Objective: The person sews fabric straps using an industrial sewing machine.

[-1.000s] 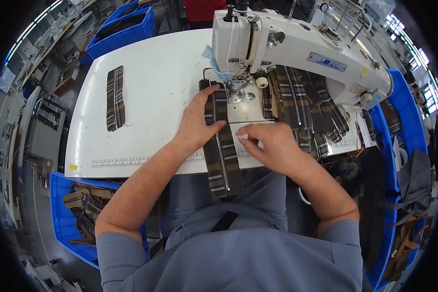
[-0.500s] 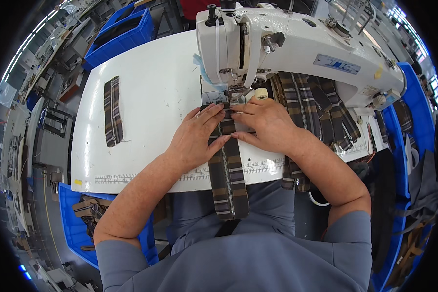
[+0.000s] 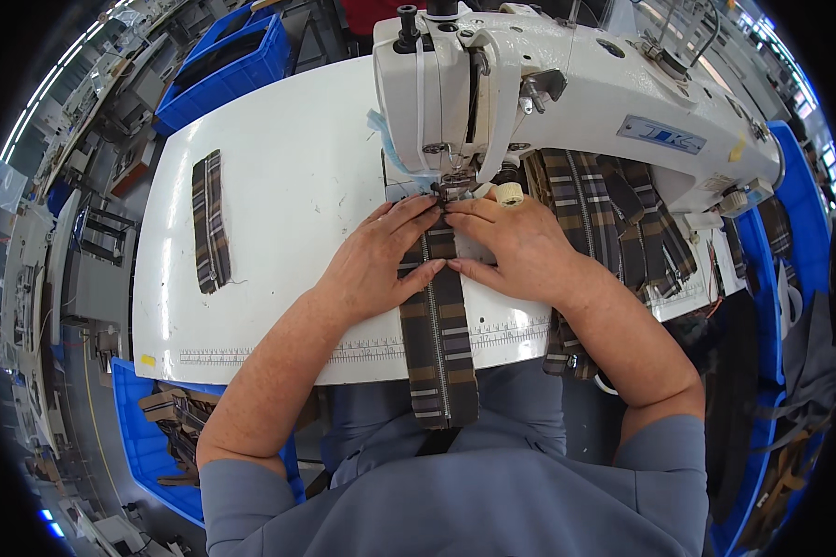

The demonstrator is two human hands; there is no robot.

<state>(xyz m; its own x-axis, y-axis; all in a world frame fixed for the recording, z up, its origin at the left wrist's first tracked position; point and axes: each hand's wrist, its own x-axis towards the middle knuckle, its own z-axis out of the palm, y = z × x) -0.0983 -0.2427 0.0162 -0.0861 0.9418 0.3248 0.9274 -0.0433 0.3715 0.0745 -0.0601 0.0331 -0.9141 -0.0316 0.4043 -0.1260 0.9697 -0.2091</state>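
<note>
A long plaid fabric strip with a metal zipper (image 3: 439, 343) runs from the sewing machine's presser foot (image 3: 455, 186) over the table's front edge toward my lap. My left hand (image 3: 376, 255) holds the strip down from its left side, fingertips close by the foot and thumb on the fabric. From the right, my right hand (image 3: 515, 246) holds it too, fingers bent against the strip beside the foot. My thumbs nearly meet over the zipper. The strip's far end is hidden under my fingers and the foot.
A shorter plaid zipper piece (image 3: 211, 223) lies on the white table (image 3: 288, 148) at left. Several plaid zipper strips (image 3: 613, 213) are piled under the machine arm (image 3: 604, 84). Blue bins stand at back left (image 3: 237, 70), front left (image 3: 149, 446) and right (image 3: 762, 306).
Both hands and the strip remain at the presser foot, with the fingertips slightly nearer to it. The whole view has shifted slightly.
</note>
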